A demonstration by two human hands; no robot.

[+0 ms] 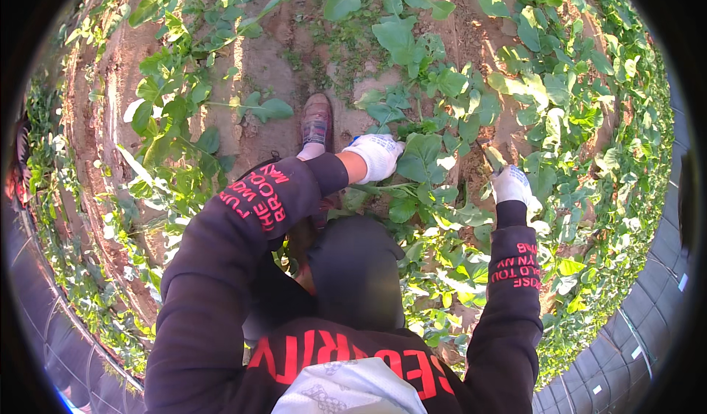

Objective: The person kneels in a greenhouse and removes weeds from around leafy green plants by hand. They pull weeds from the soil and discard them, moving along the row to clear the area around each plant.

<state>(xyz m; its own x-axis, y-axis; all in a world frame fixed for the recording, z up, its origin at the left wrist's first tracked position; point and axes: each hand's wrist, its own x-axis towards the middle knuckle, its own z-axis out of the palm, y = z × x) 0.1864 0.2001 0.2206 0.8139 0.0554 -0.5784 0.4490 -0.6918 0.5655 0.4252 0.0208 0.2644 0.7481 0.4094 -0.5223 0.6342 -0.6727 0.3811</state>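
Observation:
My left hand [377, 154], in a white knit glove with blue print, reaches in at the left side of a broad-leaved green plant [422, 159]. Leaves hide its fingertips, so I cannot tell whether they grip a stem. On the plant's right, my right hand [511, 186], gloved the same way, is closed around a hand tool [494, 159]. The tool's short, pale greenish handle points up and left toward the soil. A thin dark part shows at its far end; its exact shape is unclear among the leaves.
Leafy rows run along the left [174, 83] and right [558, 94], with bare soil [265, 60] between them. My shoe [317, 118] is planted left of the worked plant. Dark sheeting [618, 348] borders the plot. My dark-clad knee [356, 270] is close below my hands.

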